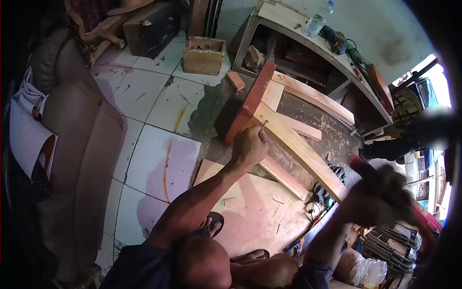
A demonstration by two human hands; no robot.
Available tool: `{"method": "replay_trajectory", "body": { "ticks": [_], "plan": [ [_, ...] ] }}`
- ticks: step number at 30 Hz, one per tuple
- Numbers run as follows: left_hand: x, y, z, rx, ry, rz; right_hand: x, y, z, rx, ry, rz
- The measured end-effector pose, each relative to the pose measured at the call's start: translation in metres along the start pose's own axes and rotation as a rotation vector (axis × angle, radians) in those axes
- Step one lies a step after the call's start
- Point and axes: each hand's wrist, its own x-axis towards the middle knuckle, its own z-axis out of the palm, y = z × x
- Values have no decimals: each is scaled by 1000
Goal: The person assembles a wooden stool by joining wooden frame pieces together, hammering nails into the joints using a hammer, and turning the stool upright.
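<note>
My left hand [249, 148] pinches a thin nail [264, 124] that stands against the upper end of a pale wooden beam [301, 153]. That end of the beam meets a reddish-brown board [260, 98], and further pale rails [315, 98] join the same board. To the right, my right hand [378, 200] is raised above the beam's far end and smeared by motion. Its fingers are wrapped round a red-handled tool [362, 167] that looks like a hammer; its head is too blurred to make out clearly.
A worn cabinet [284, 29] stands behind the frame, with a water bottle [317, 21] and power tools on top. A wooden box [204, 55] sits on the tiles. At left is a brown sofa [77, 135]. A person's dark-clothed leg [385, 149] is at right. Plywood [240, 207] lies by my feet.
</note>
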Motion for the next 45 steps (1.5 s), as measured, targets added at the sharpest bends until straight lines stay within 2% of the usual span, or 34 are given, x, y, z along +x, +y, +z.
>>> {"method": "replay_trajectory", "body": {
  "ticks": [1,3,4,6,8,9,11,12,15,17,21,26,27,30,33,34,36,38,41,42,44,45],
  "plan": [
    [4,4,-1,-30,27,55,-4,-3,19,-211,-30,-80],
    [7,4,8,15,100,63,-23,6,84,133,-189,-171],
    [-4,2,6,29,85,56,-28,-28,60,96,-262,71],
    [0,-4,11,12,126,76,-10,-35,55,163,-162,44],
    [-32,-9,9,-55,72,12,-42,-23,50,303,-67,130],
    [-7,-8,4,-122,124,35,-43,-20,54,352,-34,185],
    [-8,1,-7,-214,144,-26,-50,-21,51,597,-112,401],
    [-6,-1,-10,-176,110,-28,-61,-19,51,592,-120,413],
    [0,4,-20,-110,89,-21,-65,-15,58,528,-177,385],
    [4,2,-21,-44,69,35,-64,-16,60,430,-214,249],
    [5,2,-20,-25,69,25,-47,-30,52,313,-224,148],
    [11,-7,-18,-35,95,130,-19,-47,51,443,-26,-46],
    [12,-9,-17,-32,97,130,-19,-48,57,446,-26,-49],
    [12,0,-20,46,102,71,-16,-37,82,196,-154,6],
    [14,-1,-22,41,101,73,6,-42,48,144,-255,24],
    [13,-2,-25,20,103,120,9,-51,23,204,-158,34],
    [13,-4,-25,1,90,139,10,-64,-38,551,120,75],
    [13,-5,-20,40,91,139,7,-60,-78,1051,442,-143],
    [14,-5,-22,31,55,113,4,4,4,391,774,223],
    [11,-4,-21,25,146,201,-11,-5,46,39,420,-72],
    [22,-2,-21,5,184,246,-10,-37,63,-130,-114,-122],
    [16,-4,-18,-5,151,265,-16,-48,54,61,-318,148]
  ]
}}
